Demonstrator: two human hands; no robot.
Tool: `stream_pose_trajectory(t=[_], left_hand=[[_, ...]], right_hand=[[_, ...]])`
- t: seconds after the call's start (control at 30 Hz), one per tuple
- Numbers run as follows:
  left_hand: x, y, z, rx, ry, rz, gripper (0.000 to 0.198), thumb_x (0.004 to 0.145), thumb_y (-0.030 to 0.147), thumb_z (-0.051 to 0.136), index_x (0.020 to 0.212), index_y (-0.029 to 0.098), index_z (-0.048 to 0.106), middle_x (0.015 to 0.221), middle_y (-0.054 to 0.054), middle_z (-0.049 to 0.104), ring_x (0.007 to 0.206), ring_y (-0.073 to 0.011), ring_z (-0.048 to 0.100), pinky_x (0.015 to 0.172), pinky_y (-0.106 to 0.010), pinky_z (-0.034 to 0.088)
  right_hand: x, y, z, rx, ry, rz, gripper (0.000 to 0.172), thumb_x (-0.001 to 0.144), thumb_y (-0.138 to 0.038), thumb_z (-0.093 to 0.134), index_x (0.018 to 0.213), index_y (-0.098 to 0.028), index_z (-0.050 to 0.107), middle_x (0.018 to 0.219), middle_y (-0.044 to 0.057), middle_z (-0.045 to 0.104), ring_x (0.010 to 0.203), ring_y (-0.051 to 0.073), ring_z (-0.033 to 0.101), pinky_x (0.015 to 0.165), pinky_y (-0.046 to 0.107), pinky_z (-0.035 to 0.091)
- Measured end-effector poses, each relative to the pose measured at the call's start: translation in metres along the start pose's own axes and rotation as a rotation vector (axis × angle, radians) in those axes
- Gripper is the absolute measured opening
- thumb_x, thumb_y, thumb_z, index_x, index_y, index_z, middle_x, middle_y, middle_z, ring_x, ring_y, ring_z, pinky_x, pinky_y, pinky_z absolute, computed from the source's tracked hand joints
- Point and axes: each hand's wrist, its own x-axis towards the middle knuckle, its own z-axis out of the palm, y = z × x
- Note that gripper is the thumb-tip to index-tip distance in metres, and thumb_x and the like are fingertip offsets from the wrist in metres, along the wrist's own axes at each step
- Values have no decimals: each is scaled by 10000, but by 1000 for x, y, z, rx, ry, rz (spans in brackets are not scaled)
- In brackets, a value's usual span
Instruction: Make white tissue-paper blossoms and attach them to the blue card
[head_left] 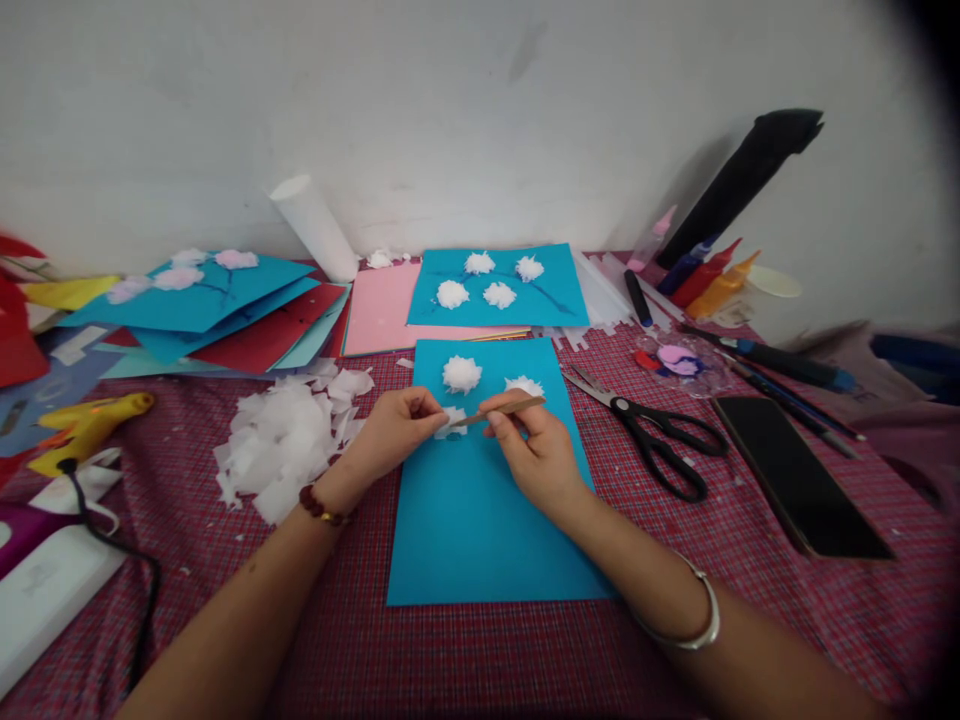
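Note:
Over a blue paper sheet (480,530), my left hand (397,425) pinches a small piece of white tissue paper (450,420). My right hand (534,450) grips a thin brown stick (514,405), its tip pointing left onto the tissue piece. Beyond my hands, a fluffy white paper puff (462,374) sits on the sheet. A second white puff (523,386) is partly hidden behind my right hand and the stick. Left of the sheet lies a loose heap of white tissue pieces (277,440), close to my left wrist.
Black-handled scissors (645,425) and a phone (799,475) lie at right, near paint bottles (705,280). Behind the sheet is a blue card with white puffs (495,275). At left are stacked cards (202,310), a yellow glue gun (90,430) and a white power strip (52,600) with a black cord.

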Motion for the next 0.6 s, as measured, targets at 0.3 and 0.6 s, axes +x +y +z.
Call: stream_pose_trajectory(t=[0.3,0.6], left_hand=[[-2,-2,-21,-133,93,35,149,741,304,615,755,157,624,631,23,573,548,-92,478,496,-204,352],[-18,-35,-105,-207,588,-69,175,712,326,639,729,160,586,616,25,571,474,-70,433,444,-190,321]], right_hand=[[1,-4,-1,-225,-183,-199,208,949,-232,410,947,-236,618,917,55,640,888,199,608,788,342,476],[4,4,-10,276,214,186,140,872,-335,577,931,-221,631,839,16,636,674,154,623,628,299,503]])
